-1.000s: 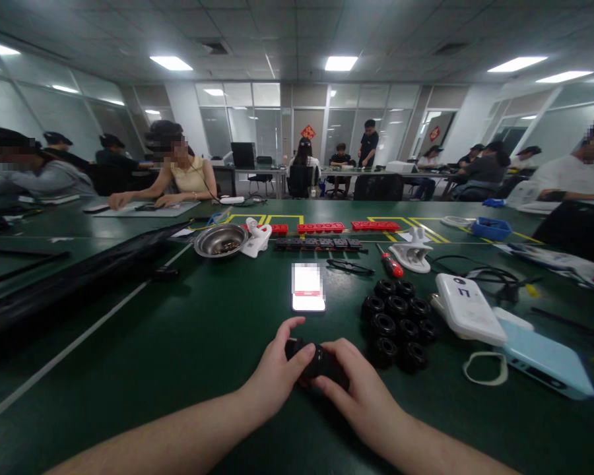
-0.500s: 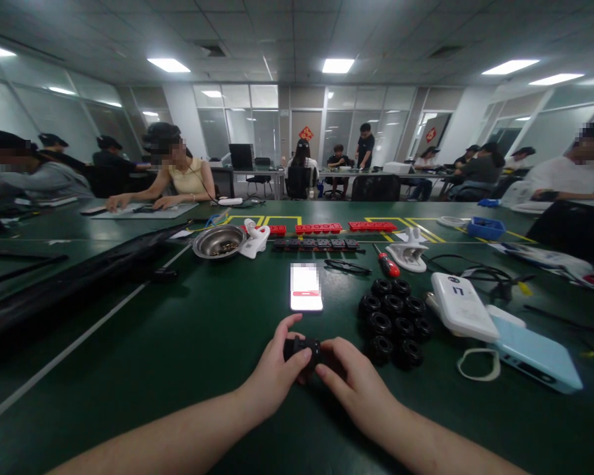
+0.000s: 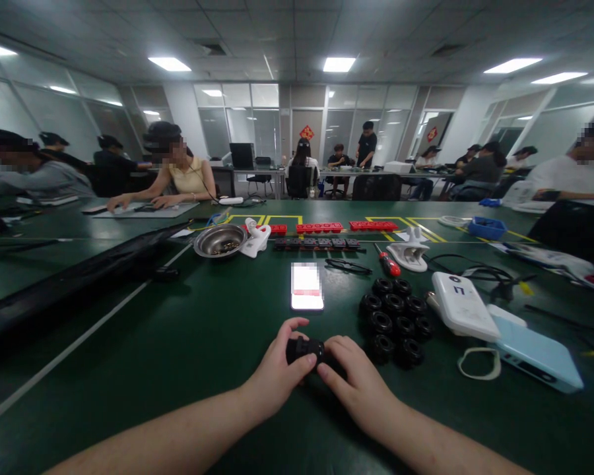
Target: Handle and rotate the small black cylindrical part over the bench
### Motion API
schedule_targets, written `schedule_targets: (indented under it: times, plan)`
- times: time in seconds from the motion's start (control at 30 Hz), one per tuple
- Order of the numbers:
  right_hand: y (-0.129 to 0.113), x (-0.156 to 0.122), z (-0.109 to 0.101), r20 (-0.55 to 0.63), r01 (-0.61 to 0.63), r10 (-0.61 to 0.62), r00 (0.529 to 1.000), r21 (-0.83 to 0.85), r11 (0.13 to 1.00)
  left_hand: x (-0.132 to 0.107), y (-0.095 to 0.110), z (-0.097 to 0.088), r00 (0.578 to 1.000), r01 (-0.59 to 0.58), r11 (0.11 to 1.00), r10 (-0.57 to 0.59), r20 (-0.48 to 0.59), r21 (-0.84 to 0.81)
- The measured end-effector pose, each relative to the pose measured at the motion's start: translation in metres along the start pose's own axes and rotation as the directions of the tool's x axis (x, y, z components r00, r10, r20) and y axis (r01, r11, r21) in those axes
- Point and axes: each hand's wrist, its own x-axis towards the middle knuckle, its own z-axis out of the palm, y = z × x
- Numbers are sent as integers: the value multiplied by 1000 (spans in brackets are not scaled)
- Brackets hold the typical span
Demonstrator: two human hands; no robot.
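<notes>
My left hand (image 3: 280,361) is closed round a black cylindrical part (image 3: 305,347), its thumb along the near side and its index finger arched above. From the right, my right hand (image 3: 352,371) has curled fingers and thumb at the part's right end, where they grip it. The exact kind of part is too dark to make out. Just beyond my hands lies a phone (image 3: 307,286) with a lit screen. To the right sits a cluster of several black round parts with holes in the middle (image 3: 393,304).
Farther back are a metal bowl (image 3: 220,241) with small pieces, a dark strip of blocks (image 3: 319,244), red trays (image 3: 319,227), a red-handled screwdriver (image 3: 389,264) and glasses (image 3: 348,266). At right lie a white device (image 3: 464,305) and a light-blue box (image 3: 537,353). Other people sit around.
Both hands stay round the black cylindrical part, with only slight shifts of the fingers. The whole view has moved a little.
</notes>
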Motion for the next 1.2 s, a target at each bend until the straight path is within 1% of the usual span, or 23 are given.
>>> schedule_targets:
  times: [0.17, 0.27, 0.33, 0.43, 0.53, 0.63, 0.87, 1.0, 1.1, 1.2]
  plan:
    - [-2, -2, -2, -76, 37, -42, 996, -64, 997, 2, 2, -1, 999, 26, 998, -25, -24, 50]
    - [-1, -3, -2, -98, 58, -66, 993, -86, 995, 2, 3, 0, 999, 40, 998, -40, -12, 47]
    - [0, -3, -2, -85, 54, -59, 995, -63, 997, 2, 4, 0, 999, 46, 999, -46, -16, 29]
    - [1, -2, -1, -54, 12, -11, 998, 18, 1000, 1, 4, 1, 998, 48, 999, -48, -28, 5]
    - [1, 0, -1, -26, -24, 26, 999, 66, 998, 0, 2, 1, 999, -22, 1000, 23, -47, 22]
    - [2, 0, 0, -25, 0, 2, 1000, 62, 998, 0, 1, 0, 995, -66, 994, 71, -63, 83]
    - [3, -2, 1, -81, 39, -33, 996, 68, 997, 2, -1, -1, 998, 15, 997, -11, -54, 74]
    - [1, -2, 1, -71, 26, -18, 997, 105, 994, 1, -1, -1, 999, 18, 999, -17, -34, 49]
    - [1, -1, 0, -83, -12, 23, 996, 140, 990, -2, 1, -1, 1000, 10, 998, -10, -15, 56]
    - [2, 1, 1, -86, -37, 49, 995, 135, 990, -3, 3, -1, 999, -24, 996, 27, -36, 84]
